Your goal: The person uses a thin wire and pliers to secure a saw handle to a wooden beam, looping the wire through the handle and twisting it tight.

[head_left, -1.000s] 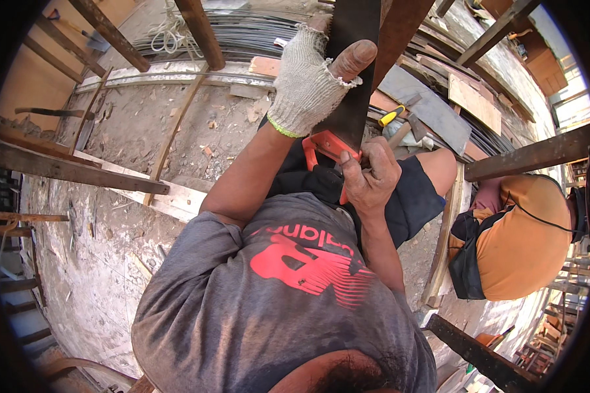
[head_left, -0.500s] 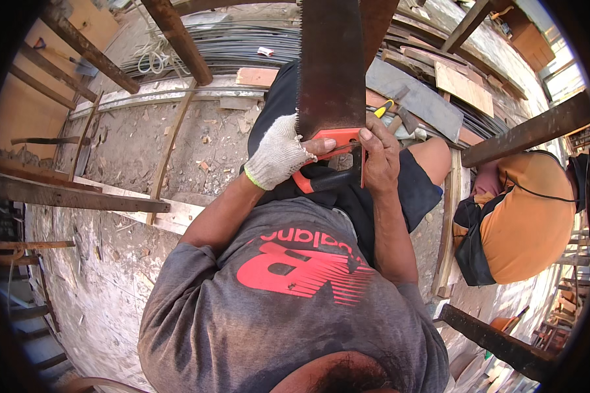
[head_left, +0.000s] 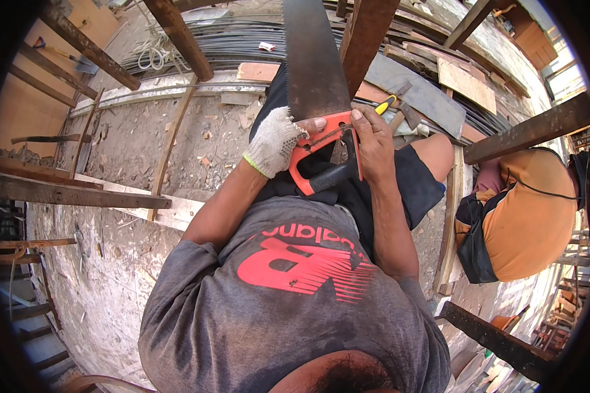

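A handsaw (head_left: 316, 72) points away from me, its dark toothed blade running past the upper edge of the picture. Its orange and black handle (head_left: 332, 177) lies above my lap. My left hand (head_left: 273, 144) wears a pale knit glove with the thumb bare; it grips the handle's left side where the blade begins, thumb across the orange part. My bare right hand (head_left: 375, 141) pinches the handle's right side between thumb and fingers. Just beyond that hand lies a tool with a yellow and black grip (head_left: 385, 105), beside a dark metal tool head (head_left: 410, 114).
A person in orange clothing (head_left: 531, 216) is close on my right. Wooden posts (head_left: 177, 39) stand ahead and at the sides. Long dark rods (head_left: 236, 49), boards (head_left: 465, 85) and a grey plank (head_left: 416, 95) lie ahead. Wood scraps litter the dirt floor (head_left: 137, 137).
The saw has turned: its blade leans further left and the handle's flat side shows more fully. Both hands have shifted slightly with it, still holding the handle.
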{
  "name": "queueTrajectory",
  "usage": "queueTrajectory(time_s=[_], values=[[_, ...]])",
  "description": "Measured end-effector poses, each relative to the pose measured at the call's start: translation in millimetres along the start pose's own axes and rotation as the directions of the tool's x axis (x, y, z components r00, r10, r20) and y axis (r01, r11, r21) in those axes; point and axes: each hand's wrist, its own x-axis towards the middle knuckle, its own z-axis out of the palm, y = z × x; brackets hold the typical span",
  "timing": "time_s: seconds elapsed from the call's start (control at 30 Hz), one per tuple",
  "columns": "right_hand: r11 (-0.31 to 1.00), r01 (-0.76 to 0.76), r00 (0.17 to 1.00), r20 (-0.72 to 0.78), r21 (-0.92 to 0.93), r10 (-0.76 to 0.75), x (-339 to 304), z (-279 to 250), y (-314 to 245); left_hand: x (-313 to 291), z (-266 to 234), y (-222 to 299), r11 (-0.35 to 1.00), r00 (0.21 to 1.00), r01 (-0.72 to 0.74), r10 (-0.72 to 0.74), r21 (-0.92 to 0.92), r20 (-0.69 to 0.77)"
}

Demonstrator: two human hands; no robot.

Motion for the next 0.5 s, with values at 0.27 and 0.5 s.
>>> queueTrajectory(time_s=[0.27,0.5], values=[[0.975,-0.150,0.987,0.078,0.166,0.139,2.2,-6.7,-6.4,0.9,-2.8,-9.3,0.998,0.998,-0.048,0.047,-0.037,-0.030],[0.965,-0.159,0.985,0.099,0.209,0.140,-1.3,-5.5,-5.3,-9.4,0.4,-0.9,0.999,0.998,-0.040,0.038,-0.026,-0.045]])
